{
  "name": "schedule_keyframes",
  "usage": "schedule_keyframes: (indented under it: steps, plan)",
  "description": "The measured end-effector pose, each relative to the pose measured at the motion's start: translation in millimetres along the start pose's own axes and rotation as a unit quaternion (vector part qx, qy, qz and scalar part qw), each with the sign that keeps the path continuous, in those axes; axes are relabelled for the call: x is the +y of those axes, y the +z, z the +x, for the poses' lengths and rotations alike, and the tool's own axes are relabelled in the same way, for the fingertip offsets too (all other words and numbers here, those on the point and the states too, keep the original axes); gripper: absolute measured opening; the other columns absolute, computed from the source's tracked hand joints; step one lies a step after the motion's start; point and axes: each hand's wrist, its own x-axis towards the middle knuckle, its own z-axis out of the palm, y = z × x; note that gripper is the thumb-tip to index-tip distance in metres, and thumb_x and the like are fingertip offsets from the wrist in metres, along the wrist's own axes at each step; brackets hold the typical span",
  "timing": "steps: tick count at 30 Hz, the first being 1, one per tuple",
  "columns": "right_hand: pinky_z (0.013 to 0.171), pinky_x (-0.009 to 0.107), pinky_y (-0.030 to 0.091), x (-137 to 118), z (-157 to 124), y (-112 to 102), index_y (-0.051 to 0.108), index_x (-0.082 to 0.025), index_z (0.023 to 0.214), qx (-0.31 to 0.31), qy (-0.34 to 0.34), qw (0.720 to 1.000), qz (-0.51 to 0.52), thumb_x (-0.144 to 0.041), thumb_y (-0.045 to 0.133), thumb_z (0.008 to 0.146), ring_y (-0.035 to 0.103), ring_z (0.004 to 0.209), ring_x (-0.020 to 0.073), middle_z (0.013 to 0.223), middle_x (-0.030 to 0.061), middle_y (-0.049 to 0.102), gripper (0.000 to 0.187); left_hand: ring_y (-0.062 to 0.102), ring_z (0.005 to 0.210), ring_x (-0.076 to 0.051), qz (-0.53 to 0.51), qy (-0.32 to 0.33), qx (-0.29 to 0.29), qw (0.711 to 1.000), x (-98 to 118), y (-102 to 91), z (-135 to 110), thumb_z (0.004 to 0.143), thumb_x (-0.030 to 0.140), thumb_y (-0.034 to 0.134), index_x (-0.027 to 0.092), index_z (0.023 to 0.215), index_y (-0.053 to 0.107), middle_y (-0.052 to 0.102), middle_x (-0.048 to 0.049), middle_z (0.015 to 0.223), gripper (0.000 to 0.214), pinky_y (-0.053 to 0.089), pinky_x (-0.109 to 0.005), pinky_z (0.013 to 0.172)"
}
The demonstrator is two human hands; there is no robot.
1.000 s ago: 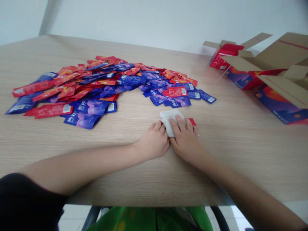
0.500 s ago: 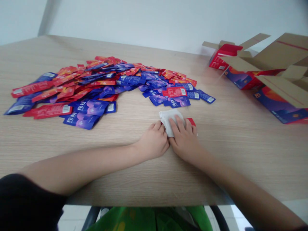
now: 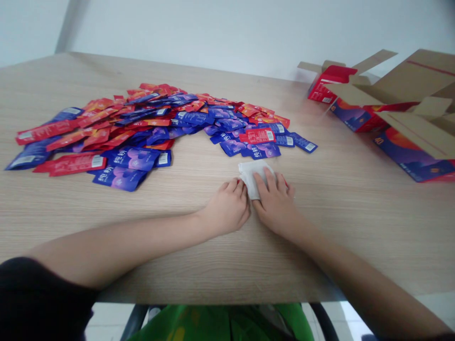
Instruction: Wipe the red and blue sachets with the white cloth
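Observation:
A folded white cloth (image 3: 249,171) lies on the table in front of me, over a red sachet (image 3: 286,182) of which only small bits show at the edges. Pressed down across the cloth is my right hand (image 3: 279,208), its thumb at the near edge and its fingers slightly spread on top. My left hand (image 3: 229,206) is closed, knuckles up, at the left end of the sachet; a red corner shows by its fingertips. Most of the sachet is hidden under the cloth and my hands.
Beyond my hands spreads a heap of red and blue sachets (image 3: 192,117), with several loose ones at its near edge. At the right stand opened cardboard boxes: a small red one (image 3: 323,86), a blue and red one (image 3: 350,113), and a nearer one (image 3: 408,154). A wall (image 3: 199,33) backs the table.
My right hand and the cloth have slid slightly right and away from me, covering more of the sachet's red right end. My left hand stays put.

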Motion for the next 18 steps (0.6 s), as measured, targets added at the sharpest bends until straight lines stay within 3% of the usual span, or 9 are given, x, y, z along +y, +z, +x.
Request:
schedule_keyframes:
  steps: [2,4,10,13,18]
  plan:
    - [0.104,0.060,0.031,-1.6,-1.8,0.0,0.034,-0.020,0.150,0.007,-0.022,1.000,-0.003,-0.034,0.037,0.092,0.030,0.137,0.0403,0.158,0.0139,0.028,0.059,0.054,0.120,-0.036,0.004,0.002,0.001,1.000,0.0,-0.6,-0.2,0.096,0.031,0.035,-0.002,0.117,0.064,0.062,-0.0241,0.126,0.048,0.044,-0.044,0.096]
    - [0.105,0.057,0.032,5.4,-0.3,-1.8,0.033,-0.020,0.150,-0.005,-0.020,1.000,-0.003,-0.034,0.036,0.093,0.031,0.137,0.0390,0.158,0.0141,0.028,0.059,0.054,0.121,-0.035,0.002,0.000,0.000,1.000,0.1,-0.6,-0.5,0.095,0.031,0.036,-0.002,0.124,0.060,0.059,-0.0237,0.130,0.049,0.045,-0.044,0.096]
    - [0.101,0.058,0.035,30.2,10.6,-2.9,0.033,-0.016,0.149,-0.031,0.052,0.998,0.007,-0.036,0.032,0.094,0.033,0.136,0.0402,0.155,0.0201,0.030,0.059,0.050,0.126,-0.036,-0.015,-0.005,-0.008,1.000,0.2,0.3,-0.7,0.095,0.030,0.036,-0.003,0.135,0.050,0.052,-0.0239,0.139,0.054,0.043,-0.045,0.098]
    - [0.100,0.059,0.034,18.7,7.8,-0.1,0.036,-0.015,0.148,-0.008,0.037,0.999,0.006,-0.035,0.035,0.093,0.031,0.135,0.0415,0.154,0.0206,0.030,0.059,0.050,0.125,-0.035,-0.014,-0.004,-0.007,1.000,0.1,-0.6,0.1,0.095,0.030,0.036,-0.004,0.134,0.050,0.052,-0.0246,0.138,0.053,0.043,-0.045,0.097]
    - [0.105,0.057,0.030,-5.0,-2.2,0.1,0.036,-0.021,0.148,0.016,-0.038,0.999,0.005,-0.033,0.039,0.092,0.029,0.136,0.0395,0.156,0.0148,0.029,0.058,0.052,0.120,-0.035,-0.020,0.003,-0.004,1.000,0.2,-2.2,0.3,0.095,0.032,0.040,0.003,0.113,0.066,0.065,-0.0221,0.119,0.043,0.044,-0.044,0.096]
